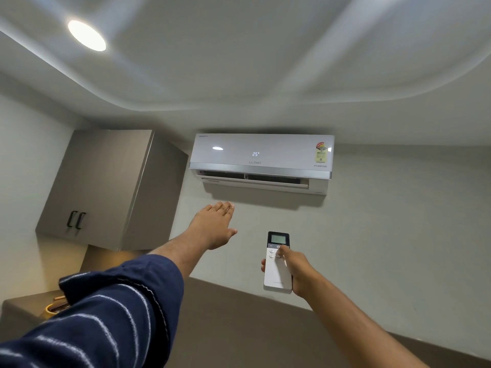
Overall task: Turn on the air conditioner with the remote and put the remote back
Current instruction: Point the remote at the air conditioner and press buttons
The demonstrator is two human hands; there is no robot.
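Observation:
A white wall-mounted air conditioner (261, 160) hangs high on the wall ahead. Its front display reads 25 and its bottom louvre stands open. My right hand (297, 272) holds a white remote (277, 261) with a dark screen end, pointed up at the unit. The thumb rests on the buttons just below the remote's screen. My left hand (214, 225) is stretched out flat, palm down, fingers together, below the unit's left end. It holds nothing.
A grey wall cabinet (106, 187) with two black handles hangs left of the unit. Below it, a countertop (24, 304) carries a yellow bowl (53, 309). A round ceiling light (87, 35) glows above. A brown panel (239, 328) covers the lower wall.

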